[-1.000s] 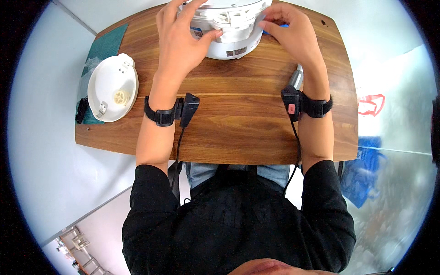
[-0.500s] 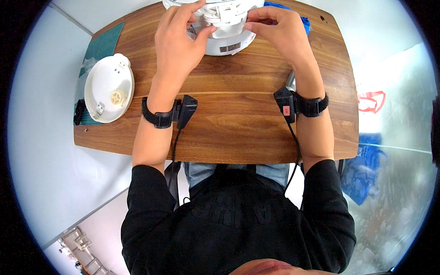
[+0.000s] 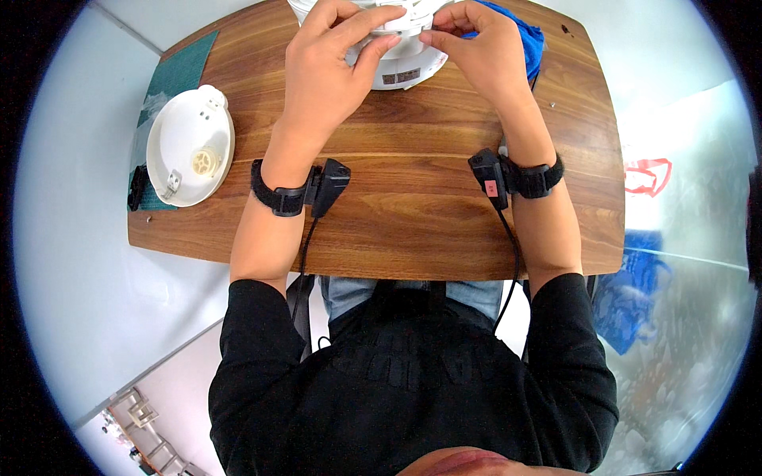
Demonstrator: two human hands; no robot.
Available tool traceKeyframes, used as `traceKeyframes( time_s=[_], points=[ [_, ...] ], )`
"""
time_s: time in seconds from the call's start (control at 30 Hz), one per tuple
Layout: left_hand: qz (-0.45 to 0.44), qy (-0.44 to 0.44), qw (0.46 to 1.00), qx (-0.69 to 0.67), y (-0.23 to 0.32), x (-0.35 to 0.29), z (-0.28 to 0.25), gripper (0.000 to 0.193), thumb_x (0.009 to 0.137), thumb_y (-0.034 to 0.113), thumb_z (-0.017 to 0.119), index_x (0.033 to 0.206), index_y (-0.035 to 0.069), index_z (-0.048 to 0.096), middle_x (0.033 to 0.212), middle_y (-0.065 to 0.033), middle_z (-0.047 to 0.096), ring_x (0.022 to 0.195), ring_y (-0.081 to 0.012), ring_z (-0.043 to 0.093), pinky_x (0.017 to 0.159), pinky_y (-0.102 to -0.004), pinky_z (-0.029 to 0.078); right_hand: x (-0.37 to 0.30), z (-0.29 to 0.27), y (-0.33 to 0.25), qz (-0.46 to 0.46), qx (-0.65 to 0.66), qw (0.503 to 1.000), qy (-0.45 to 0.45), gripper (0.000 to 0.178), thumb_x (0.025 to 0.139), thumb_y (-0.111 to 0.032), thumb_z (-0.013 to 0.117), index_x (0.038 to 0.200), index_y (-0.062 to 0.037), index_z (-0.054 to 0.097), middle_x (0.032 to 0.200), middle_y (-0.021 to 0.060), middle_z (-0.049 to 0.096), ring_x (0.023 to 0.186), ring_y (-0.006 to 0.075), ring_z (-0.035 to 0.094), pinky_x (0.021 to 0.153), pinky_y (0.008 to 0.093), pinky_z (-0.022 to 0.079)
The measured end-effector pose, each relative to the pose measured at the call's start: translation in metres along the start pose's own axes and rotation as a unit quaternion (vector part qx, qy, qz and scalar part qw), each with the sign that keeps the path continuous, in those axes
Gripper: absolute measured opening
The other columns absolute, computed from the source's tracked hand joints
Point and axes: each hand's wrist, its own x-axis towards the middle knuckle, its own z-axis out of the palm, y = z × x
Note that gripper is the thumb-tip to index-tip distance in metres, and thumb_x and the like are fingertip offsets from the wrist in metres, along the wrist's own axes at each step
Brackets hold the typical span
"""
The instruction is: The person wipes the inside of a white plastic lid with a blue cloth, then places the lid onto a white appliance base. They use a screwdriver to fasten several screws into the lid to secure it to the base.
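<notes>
At the far edge of the table stands a rounded white appliance, cut off by the top of the view. A small white plastic piece sits at its near side. My left hand grips this piece from the left, thumb below and fingers over its top. From the right, my right hand pinches its edge between thumb and bent fingers. My fingers hide part of the piece, and I cannot tell whether it is fixed to the appliance.
A white oval cover with a cream round part inside lies at the left, partly on a green mat. A black object lies beside it. Blue cloth or plastic lies behind my right hand. Cables hang from both wrist straps.
My left hand has shifted slightly right, its fingers now further over the top of the white piece. The appliance appears turned slightly and more blue material shows behind my right hand.
</notes>
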Motion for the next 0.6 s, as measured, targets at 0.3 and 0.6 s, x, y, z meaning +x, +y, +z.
traceKeyframes(
  time_s=[0.3, 0.6],
  points=[
    [-0.036, 0.005, 0.999, 0.023, 0.012, 0.008, 0.008, 0.028, 0.081, 0.012, 0.085, 0.107, 0.011, 0.074, 0.087, -0.0014, 0.057, 0.077, -0.0143, 0.054, 0.07, -0.0278, 0.048, 0.0, 0.003, 0.0, 0.009, -0.011, 1.0, 0.018, 0.02, 0.078, -0.014, 0.088, 0.089, -0.002, 0.076, 0.078, 0.0065, 0.074, 0.071, 0.012, 0.067, 0.065, 0.0271, 0.053],
    [-0.082, 0.007, 0.996, -0.02, 0.009, 0.009, 0.01, 0.023, 0.08, 0.011, 0.085, 0.101, 0.009, 0.075, 0.087, 0.0003, 0.06, 0.076, -0.0128, 0.053, 0.071, -0.0267, 0.047, 0.002, 0.001, 0.005, 0.0, -0.017, 1.0, 0.009, 0.021, 0.076, -0.013, 0.089, 0.089, -0.0024, 0.076, 0.08, 0.0063, 0.075, 0.074, 0.0128, 0.068, 0.068, 0.0273, 0.054]
  ],
)
